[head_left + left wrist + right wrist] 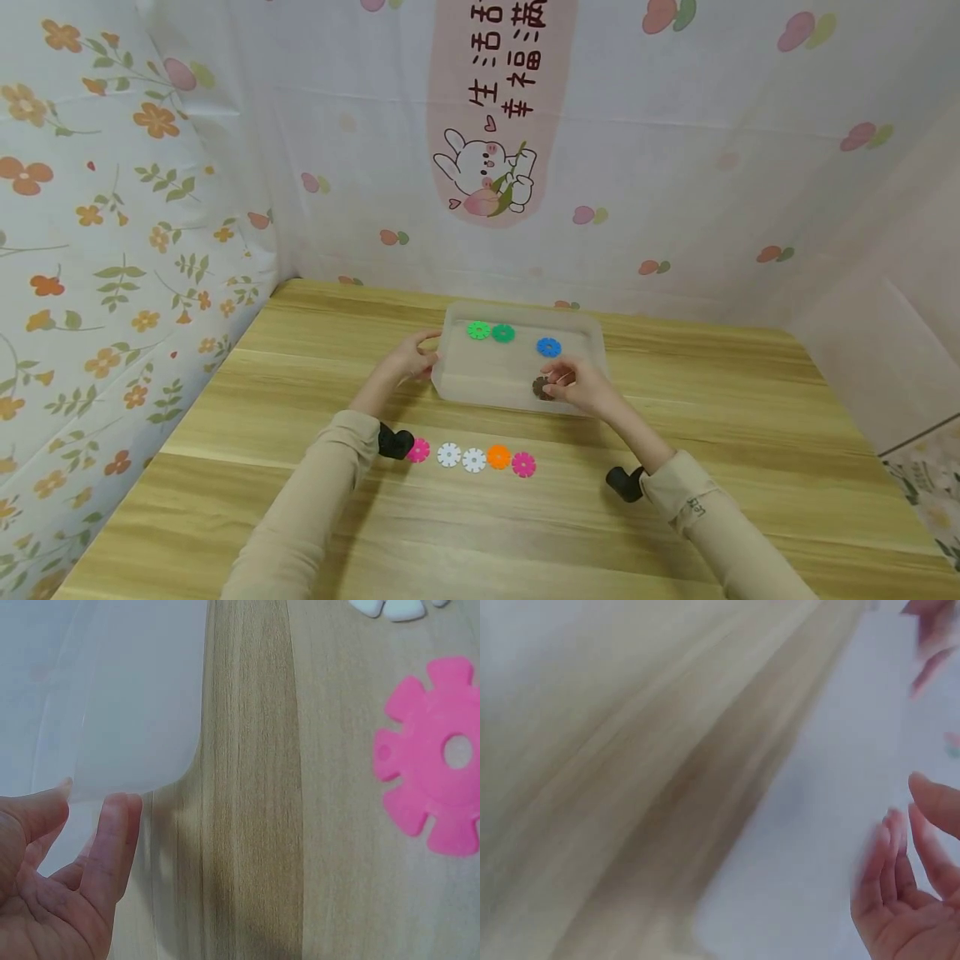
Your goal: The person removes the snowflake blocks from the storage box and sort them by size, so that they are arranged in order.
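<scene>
A translucent white plastic box (487, 393) stands toward the back of the table. My left hand (411, 357) holds its left end; in the left wrist view the thumb is at the rim and the fingers (112, 840) meet the outer wall. Over the front right of the box is my right hand (581, 387), its fingertips beside a dark brown notched disc (540, 387) and partly covering it. The blurred right wrist view shows thumb and fingers (892, 892) apart, with no disc between them. Light green (479, 331), dark green (503, 333) and blue (549, 347) discs lie inside the box.
In front of the box lies a row of notched discs: pink (419, 451), two white (448, 454), orange (498, 457) and another pink (523, 465). A printed cloth (360, 167) hangs behind the wooden table (480, 542). Black wrist cameras sit at both cuffs.
</scene>
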A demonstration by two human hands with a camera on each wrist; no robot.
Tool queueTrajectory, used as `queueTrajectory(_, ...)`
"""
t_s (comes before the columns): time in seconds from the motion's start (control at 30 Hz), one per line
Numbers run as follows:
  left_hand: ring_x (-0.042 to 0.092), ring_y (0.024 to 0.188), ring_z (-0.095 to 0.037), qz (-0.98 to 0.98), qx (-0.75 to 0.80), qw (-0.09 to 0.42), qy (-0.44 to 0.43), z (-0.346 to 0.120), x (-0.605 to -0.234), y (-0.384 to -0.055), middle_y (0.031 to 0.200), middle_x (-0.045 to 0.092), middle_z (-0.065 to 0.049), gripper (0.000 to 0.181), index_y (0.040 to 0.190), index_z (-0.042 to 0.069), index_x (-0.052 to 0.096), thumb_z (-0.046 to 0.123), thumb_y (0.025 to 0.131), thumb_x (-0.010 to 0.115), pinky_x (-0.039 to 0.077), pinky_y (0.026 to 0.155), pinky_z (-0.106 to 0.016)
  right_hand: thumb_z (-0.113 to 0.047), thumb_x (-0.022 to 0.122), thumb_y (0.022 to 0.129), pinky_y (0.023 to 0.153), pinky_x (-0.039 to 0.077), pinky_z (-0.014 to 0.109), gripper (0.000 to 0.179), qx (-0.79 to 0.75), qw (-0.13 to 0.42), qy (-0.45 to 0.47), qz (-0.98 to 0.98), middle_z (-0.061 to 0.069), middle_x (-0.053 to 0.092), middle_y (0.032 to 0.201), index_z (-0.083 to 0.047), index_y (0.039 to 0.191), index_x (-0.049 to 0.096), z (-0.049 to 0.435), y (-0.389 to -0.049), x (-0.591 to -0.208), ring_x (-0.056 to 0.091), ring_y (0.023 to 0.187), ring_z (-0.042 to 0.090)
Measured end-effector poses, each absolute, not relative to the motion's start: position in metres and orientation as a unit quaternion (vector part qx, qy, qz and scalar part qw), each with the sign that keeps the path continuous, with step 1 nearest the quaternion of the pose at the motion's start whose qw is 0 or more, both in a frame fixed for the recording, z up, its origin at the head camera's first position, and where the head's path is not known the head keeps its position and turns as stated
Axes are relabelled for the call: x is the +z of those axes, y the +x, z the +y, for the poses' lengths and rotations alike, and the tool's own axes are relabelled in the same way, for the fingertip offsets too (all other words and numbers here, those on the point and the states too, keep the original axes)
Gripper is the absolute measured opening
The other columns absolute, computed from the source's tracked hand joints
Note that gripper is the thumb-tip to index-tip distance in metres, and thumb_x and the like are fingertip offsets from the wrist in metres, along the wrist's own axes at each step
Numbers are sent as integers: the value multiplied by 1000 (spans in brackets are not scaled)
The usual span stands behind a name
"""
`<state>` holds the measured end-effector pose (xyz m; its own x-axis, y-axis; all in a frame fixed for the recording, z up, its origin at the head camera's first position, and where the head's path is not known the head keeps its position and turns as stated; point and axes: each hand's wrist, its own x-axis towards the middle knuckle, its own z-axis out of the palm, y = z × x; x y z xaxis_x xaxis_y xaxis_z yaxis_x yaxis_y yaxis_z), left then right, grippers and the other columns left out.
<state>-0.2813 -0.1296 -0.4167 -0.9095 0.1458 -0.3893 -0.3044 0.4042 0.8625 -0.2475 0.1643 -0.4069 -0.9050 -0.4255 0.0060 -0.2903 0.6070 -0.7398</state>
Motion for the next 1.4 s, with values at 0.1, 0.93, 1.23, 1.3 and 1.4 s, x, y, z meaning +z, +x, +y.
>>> queueTrajectory(0.1,58,81,-19,813,542,208,-47,-130,-417,-281,122,54,-26,53,144,15,27,7,95,45,48,64,-23,-1,64,82,74,52,33,31,-383,80,-168,905,24,60,97,11,109,56,166,-256,-415,59,87,31)
queueTrajectory(0.93,61,83,-21,815,541,205,-37,-130,-418,-282,123,53,-28,53,144,13,26,6,95,45,51,66,-26,1,71,75,64,52,30,38,-356,93,-118,922,18,59,85,-1,109,56,160,-268,-431,60,80,27)
queueTrajectory(1.23,61,91,-26,817,538,206,-37,-129,-417,-280,127,50,-30,53,145,10,25,5,95,44,53,72,-30,1,68,77,60,50,26,38,-408,88,-146,897,18,59,86,3,114,60,174,-254,-407,60,76,22)
queueTrajectory(1.3,61,90,-25,817,538,205,-34,-129,-417,-280,126,50,-30,53,145,10,25,5,95,44,53,71,-29,1,68,78,60,50,24,39,-425,102,-146,887,15,59,85,4,115,59,178,-248,-402,59,73,17)
queueTrajectory(1.4,61,90,-25,817,539,204,-34,-129,-417,-281,126,50,-30,54,145,11,25,5,95,45,53,71,-29,1,68,78,62,53,24,41,-454,137,-140,869,10,58,84,4,117,57,183,-238,-399,59,71,11)
